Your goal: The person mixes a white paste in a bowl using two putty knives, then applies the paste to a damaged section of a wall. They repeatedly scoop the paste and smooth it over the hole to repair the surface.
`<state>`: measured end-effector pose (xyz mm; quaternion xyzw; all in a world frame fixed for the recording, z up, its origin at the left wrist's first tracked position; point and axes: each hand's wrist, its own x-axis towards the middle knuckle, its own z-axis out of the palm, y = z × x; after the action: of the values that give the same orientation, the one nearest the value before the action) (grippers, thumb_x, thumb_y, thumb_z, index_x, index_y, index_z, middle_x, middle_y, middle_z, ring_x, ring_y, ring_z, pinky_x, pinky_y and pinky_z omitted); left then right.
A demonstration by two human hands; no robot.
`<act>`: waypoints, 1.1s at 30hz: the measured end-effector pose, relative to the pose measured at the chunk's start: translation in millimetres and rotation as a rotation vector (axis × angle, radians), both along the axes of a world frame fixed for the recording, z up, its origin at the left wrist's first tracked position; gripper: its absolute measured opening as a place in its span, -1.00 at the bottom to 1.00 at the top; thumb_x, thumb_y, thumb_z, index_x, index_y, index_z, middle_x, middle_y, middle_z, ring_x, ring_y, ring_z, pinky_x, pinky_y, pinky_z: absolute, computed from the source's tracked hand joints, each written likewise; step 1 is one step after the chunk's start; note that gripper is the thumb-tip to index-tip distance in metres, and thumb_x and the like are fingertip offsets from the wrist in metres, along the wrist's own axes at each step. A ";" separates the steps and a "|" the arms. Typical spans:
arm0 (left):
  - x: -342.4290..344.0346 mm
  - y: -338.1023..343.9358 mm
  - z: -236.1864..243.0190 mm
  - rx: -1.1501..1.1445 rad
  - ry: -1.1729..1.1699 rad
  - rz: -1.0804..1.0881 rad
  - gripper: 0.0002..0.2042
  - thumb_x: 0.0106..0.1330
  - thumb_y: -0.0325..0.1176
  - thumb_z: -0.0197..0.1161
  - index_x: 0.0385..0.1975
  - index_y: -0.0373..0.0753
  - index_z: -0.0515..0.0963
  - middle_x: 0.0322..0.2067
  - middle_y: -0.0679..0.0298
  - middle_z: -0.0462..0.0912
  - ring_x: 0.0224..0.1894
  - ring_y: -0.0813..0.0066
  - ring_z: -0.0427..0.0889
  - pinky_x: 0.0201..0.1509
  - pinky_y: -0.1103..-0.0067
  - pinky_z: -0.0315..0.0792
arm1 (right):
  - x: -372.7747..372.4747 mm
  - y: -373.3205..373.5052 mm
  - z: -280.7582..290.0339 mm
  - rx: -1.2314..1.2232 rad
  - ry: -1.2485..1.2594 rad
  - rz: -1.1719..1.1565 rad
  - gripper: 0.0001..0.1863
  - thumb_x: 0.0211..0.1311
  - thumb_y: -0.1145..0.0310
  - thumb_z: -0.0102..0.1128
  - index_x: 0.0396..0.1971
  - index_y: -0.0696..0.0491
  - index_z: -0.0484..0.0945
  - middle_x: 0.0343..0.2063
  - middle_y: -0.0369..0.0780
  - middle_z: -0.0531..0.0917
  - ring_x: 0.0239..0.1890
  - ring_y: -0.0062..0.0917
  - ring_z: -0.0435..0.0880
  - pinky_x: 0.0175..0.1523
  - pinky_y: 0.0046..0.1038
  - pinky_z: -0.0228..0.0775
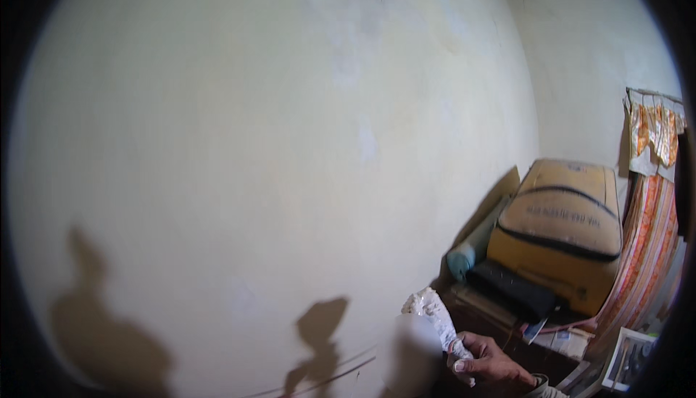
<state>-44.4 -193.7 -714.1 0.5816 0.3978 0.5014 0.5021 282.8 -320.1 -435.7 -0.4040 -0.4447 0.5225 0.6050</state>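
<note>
My right hand (490,360) is at the lower right, its thumb and fingers closed round the narrow twisted end of a crumpled, shiny white bag or wrapper (428,307), whose wider part tilts up to the left. Just below and left of the bag is a blurred pale shape (417,333) that I cannot make out. My left hand does not show.
A pale wall (275,144) fills most of the view, with shadows cast low on it. At right stand a large tan-yellow bag (554,220), a teal roll (462,260), a black folded item (511,289), an orange striped curtain (641,231) and a white-framed object (627,358).
</note>
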 end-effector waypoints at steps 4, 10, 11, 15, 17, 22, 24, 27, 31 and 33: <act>-13.1 44.5 124.6 0.092 -0.008 0.084 -0.79 0.35 -0.44 0.21 -0.07 -0.35 0.51 -0.45 0.42 0.47 -0.46 0.66 0.36 -0.40 0.66 0.33 | 25.4 19.2 150.8 -0.051 -0.235 -0.045 -0.53 0.13 0.48 0.34 0.05 0.10 0.43 -0.42 -0.37 0.55 -0.42 -0.74 0.49 -0.34 -0.63 0.31; 42.8 85.4 411.0 0.444 0.073 -0.065 -0.77 0.40 -0.41 0.14 -0.03 -0.40 0.49 -0.41 0.24 0.61 -0.38 0.55 0.57 -0.28 0.59 0.49 | 70.1 22.2 325.7 0.210 -0.939 -0.388 -0.53 0.14 0.38 0.38 0.00 0.13 0.39 -0.38 -0.22 0.66 -0.37 -0.62 0.65 -0.34 -0.54 0.48; 34.5 87.1 441.3 0.644 0.272 0.137 -0.76 0.39 -0.42 0.17 -0.03 -0.40 0.49 -0.37 0.18 0.66 -0.35 0.53 0.62 -0.27 0.59 0.50 | 100.8 55.3 325.8 0.275 -0.920 -0.356 -0.57 0.13 0.37 0.39 -0.05 0.14 0.41 -0.39 -0.21 0.66 -0.39 -0.63 0.64 -0.35 -0.54 0.48; 29.6 110.6 545.2 0.985 0.319 0.216 -0.67 0.29 -0.55 0.11 0.04 -0.52 0.42 -0.46 0.06 0.62 -0.51 0.29 0.60 -0.34 0.48 0.51 | 113.4 79.1 446.4 0.420 -1.065 -0.546 -0.72 0.18 0.36 0.34 -0.17 0.13 0.51 -0.44 -0.22 0.66 -0.43 -0.58 0.64 -0.35 -0.52 0.48; 40.9 134.1 566.0 0.992 0.286 0.185 -0.66 0.31 -0.52 0.12 0.06 -0.51 0.42 -0.45 0.04 0.63 -0.49 0.34 0.62 -0.37 0.50 0.50 | 124.5 81.0 497.3 0.387 -1.283 -0.678 -0.72 0.21 0.32 0.30 -0.15 0.13 0.53 -0.42 -0.19 0.65 -0.35 -0.52 0.66 -0.24 -0.45 0.49; 71.2 169.7 623.7 1.225 0.343 0.110 -0.63 0.28 -0.52 0.15 0.09 -0.45 0.44 -0.44 0.11 0.63 -0.52 0.35 0.59 -0.39 0.51 0.50 | 149.2 85.3 602.6 0.290 -1.763 -0.828 -0.58 0.20 0.12 0.30 -0.15 0.17 0.53 -0.39 -0.12 0.63 -0.31 -0.41 0.63 -0.20 -0.35 0.44; 74.8 182.2 628.8 1.282 0.350 0.094 -0.63 0.27 -0.52 0.14 0.10 -0.42 0.44 -0.45 0.14 0.63 -0.53 0.34 0.58 -0.40 0.48 0.49 | 157.7 99.8 633.1 0.278 -1.755 -0.756 -0.66 0.21 0.20 0.30 -0.19 0.12 0.47 -0.54 -0.26 0.52 -0.44 -0.56 0.48 -0.29 -0.43 0.33; 68.7 192.3 626.9 1.335 0.518 0.121 -0.61 0.27 -0.49 0.12 0.12 -0.40 0.43 -0.47 0.14 0.60 -0.55 0.31 0.55 -0.43 0.43 0.45 | 165.1 119.3 668.3 0.268 -1.824 -0.826 -0.70 0.24 0.20 0.28 -0.22 0.10 0.46 -0.53 -0.27 0.51 -0.47 -0.57 0.47 -0.36 -0.45 0.31; 65.7 203.4 614.7 1.389 0.420 0.211 -0.59 0.27 -0.44 0.11 0.12 -0.42 0.42 -0.49 0.14 0.57 -0.57 0.25 0.51 -0.47 0.40 0.40 | 168.6 138.4 713.4 0.279 -2.012 -0.889 -0.73 0.26 0.22 0.24 -0.25 0.10 0.45 -0.43 -0.23 0.54 -0.44 -0.52 0.52 -0.31 -0.39 0.40; 65.9 208.6 611.6 1.352 0.410 0.155 -0.58 0.26 -0.43 0.11 0.12 -0.42 0.42 -0.50 0.14 0.56 -0.58 0.23 0.51 -0.48 0.40 0.40 | 181.1 149.4 736.2 0.301 -2.121 -0.936 -0.75 0.24 0.24 0.22 -0.22 0.10 0.52 -0.36 -0.19 0.58 -0.33 -0.45 0.57 -0.19 -0.33 0.41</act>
<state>21.5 15.0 -102.6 0.8186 0.1260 0.5530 -0.0909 463.9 -170.7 300.4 -0.6865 -0.5922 -0.4085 0.1055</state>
